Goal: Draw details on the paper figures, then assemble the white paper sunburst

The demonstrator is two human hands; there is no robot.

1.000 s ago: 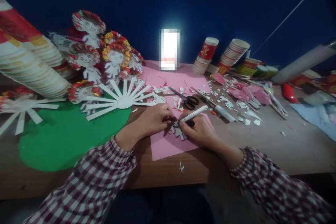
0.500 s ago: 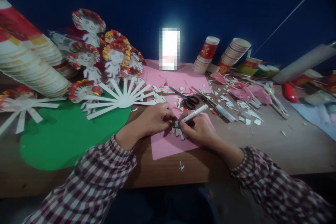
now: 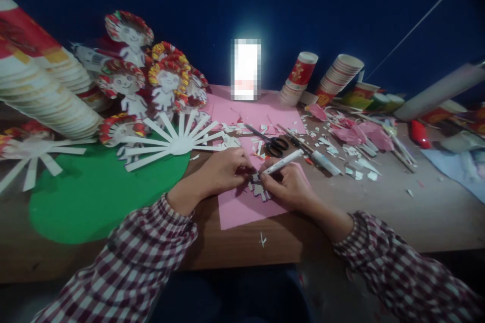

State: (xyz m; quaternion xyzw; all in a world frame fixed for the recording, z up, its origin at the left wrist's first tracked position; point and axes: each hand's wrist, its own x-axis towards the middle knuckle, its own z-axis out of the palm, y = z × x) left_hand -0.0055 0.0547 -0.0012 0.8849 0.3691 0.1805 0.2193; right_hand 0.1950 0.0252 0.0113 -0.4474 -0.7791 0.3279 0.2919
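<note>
My right hand (image 3: 291,185) is closed round a white marker pen (image 3: 283,161), its barrel slanting up to the right and its tip hidden by my fingers. A small white paper doll cutout (image 3: 260,193) with dark outlines lies under the pen, partly covered by both hands. At its upper left edge, my left hand (image 3: 228,169) is closed, fingers pinched on the cutout. Beneath both hands is a pink paper sheet (image 3: 235,214). Black-handled scissors (image 3: 276,146) lie just beyond my right hand.
A green board (image 3: 94,202) carries a white fan-shaped paper cup cutout (image 3: 180,145) on the left. Finished paper dolls (image 3: 166,83) and stacked cups (image 3: 49,96) stand behind it. Paper scraps (image 3: 358,174) and another cup stack (image 3: 341,73) are on the right. A glowing blurred rectangle (image 3: 246,68) stands at the back.
The pen and my right fingers have shifted very slightly to the right and up. My left hand stays at the cutout; the view has moved a little.
</note>
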